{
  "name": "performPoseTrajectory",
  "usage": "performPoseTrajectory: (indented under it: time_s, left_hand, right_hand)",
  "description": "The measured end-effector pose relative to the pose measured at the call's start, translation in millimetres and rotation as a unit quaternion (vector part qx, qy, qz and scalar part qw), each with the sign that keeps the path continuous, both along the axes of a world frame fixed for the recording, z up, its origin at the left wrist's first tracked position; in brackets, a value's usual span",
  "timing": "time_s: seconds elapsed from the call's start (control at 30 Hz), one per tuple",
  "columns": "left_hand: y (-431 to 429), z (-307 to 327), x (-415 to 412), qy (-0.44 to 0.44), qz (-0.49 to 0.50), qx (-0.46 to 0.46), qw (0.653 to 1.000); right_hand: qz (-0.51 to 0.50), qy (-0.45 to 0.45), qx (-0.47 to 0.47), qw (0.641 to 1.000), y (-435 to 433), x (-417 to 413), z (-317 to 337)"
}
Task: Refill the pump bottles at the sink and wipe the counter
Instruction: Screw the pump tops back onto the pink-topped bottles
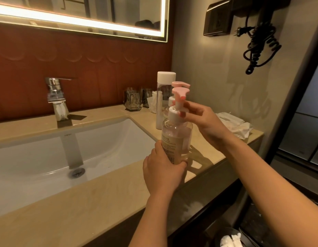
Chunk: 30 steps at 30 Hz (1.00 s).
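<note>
Your left hand [163,168] curls its fingers round the lower body of the clear plastic pump bottle with a pink head [177,136], upright by the beige stone counter [101,202], right of the white sink [47,154]. Your right hand [202,122] pinches its white collar [173,114].

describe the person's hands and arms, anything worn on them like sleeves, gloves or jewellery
Both forearms are bare to the frame edge: no sleeves show. The left hand and right hand wear no gloves, and neither wrist carries a watch or bracelet. No ring shows on the visible fingers, though some are hidden. The right hand's nails are painted pinkish red.
</note>
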<state>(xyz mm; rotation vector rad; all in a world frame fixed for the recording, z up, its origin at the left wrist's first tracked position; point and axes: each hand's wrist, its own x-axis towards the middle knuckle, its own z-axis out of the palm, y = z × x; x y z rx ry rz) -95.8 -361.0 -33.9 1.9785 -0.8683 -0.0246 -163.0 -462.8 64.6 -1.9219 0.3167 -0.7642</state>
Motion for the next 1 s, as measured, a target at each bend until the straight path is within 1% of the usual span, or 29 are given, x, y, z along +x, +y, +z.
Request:
performPoseTrajectory:
  time_s: [0.07,0.13,0.23,0.3,0.33,0.43,0.53,0.63,0.7,0.8,0.9,1.0]
  left_hand:
    - [0,0,0,-0.001,0.002,0.003,1.0]
    - [0,0,0,-0.002,0.004,0.008,1.0]
    - [0,0,1,0.004,0.005,0.01,1.0]
    - [0,0,0,0.007,0.004,0.007,1.0]
    - [1,-1,0,0.007,0.004,0.005,1.0]
    - [2,0,0,0.0,0.001,-0.004,1.0]
    - [1,0,1,-0.003,-0.001,-0.003,1.0]
    - [0,-1,1,-0.001,0.001,-0.001,1.0]
    - [-1,-1,1,0.001,0.002,0.001,1.0]
    - [-1,-1,1,0.003,0.003,0.002,1.0]
    - [-1,-1,1,0.006,0.004,0.004,1.0]
    - [-1,-1,0,0.007,0.006,0.006,1.0]
  right_hand:
    - [-0.054,-0.035,-0.021,0.998,3,3,-2]
    - [-0.106,-0.047,-0.055,0.992,7,9,-5]
    - [-0.164,-0.042,-0.1,0.98,13,18,-8]
    - [-0.176,-0.019,-0.128,0.976,14,19,-5]
    - [-0.158,-0.004,-0.121,0.98,14,17,-2]
    - [-0.033,0.025,-0.031,0.999,10,7,11]
    - [0.035,0.059,-0.036,0.997,-2,0,19]
    - [0.059,0.088,-0.042,0.993,-5,2,21]
    - [0.031,0.07,-0.051,0.996,-5,4,21]
    - [-0.041,0.029,-0.075,0.996,-2,8,13]
    - [-0.12,0.003,-0.123,0.985,3,18,3]
    - [-0.195,0.036,-0.168,0.966,7,27,4]
